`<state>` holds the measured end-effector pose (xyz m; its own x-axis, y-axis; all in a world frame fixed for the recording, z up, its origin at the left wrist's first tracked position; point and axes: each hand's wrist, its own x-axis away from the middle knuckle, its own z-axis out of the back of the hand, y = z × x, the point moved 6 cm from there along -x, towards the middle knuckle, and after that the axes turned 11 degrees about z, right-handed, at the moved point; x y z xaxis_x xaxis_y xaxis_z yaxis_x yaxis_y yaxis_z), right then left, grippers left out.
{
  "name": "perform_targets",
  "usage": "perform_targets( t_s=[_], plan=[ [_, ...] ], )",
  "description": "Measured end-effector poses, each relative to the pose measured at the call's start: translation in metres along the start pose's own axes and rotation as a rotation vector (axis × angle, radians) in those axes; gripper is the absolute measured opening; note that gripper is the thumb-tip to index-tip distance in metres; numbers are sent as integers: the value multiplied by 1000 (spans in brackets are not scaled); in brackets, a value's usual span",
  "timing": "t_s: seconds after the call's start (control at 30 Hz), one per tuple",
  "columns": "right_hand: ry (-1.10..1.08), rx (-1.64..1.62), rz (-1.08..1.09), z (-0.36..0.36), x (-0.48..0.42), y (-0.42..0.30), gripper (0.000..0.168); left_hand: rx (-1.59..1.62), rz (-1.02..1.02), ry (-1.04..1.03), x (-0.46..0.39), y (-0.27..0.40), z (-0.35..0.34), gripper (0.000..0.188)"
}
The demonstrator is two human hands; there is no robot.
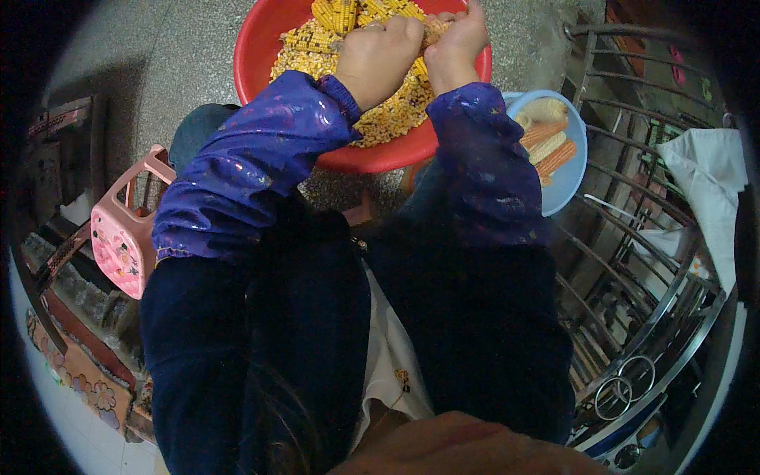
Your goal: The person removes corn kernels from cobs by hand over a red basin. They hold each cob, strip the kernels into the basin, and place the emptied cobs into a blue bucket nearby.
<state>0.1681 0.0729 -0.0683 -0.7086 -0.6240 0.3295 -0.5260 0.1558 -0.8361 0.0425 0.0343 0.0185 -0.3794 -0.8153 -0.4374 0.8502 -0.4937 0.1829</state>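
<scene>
Both hands are close together over a large red plastic basin (380, 159) at the top of the view. My left hand (380, 59) has its fingers curled, with a ring on one finger. My right hand (460, 53) is closed on a corn cob (435, 31), which shows between the two hands; whether the left fingers also grip it is partly hidden. Loose yellow corn kernels (389, 127) cover the basin's bottom. Several corn cobs with yellow and dark kernels (335, 15) lie on them at the far side. Purple sleeve covers reach to both wrists.
A light blue bucket (580, 160) holding stripped cobs (557, 155) stands right of the basin. A pink plastic stool (119, 249) is at the left. Metal racks (629, 178) with a white cloth (709, 178) line the right side. Speckled floor (196, 53) surrounds the basin.
</scene>
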Motion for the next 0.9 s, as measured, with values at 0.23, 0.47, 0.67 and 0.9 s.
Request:
perform_targets(
  t_s=[0.23, 0.47, 0.67, 0.9],
  plan=[
    [-58, 253, 329, -3, -1, -10, 44, 190, 147, -306, 1, -8, -13, 26],
    [-18, 513, 365, 14, -18, 16, 49, 85, 90, -264, 6, -12, -40, 18],
    [79, 291, -118, 35, -48, 52, 59, 4, -96, -28, 9, 3, -31, 10],
    [-28, 236, 339, -8, 0, -6, 58, 100, 125, -220, 5, -10, -34, 17]
  ],
)
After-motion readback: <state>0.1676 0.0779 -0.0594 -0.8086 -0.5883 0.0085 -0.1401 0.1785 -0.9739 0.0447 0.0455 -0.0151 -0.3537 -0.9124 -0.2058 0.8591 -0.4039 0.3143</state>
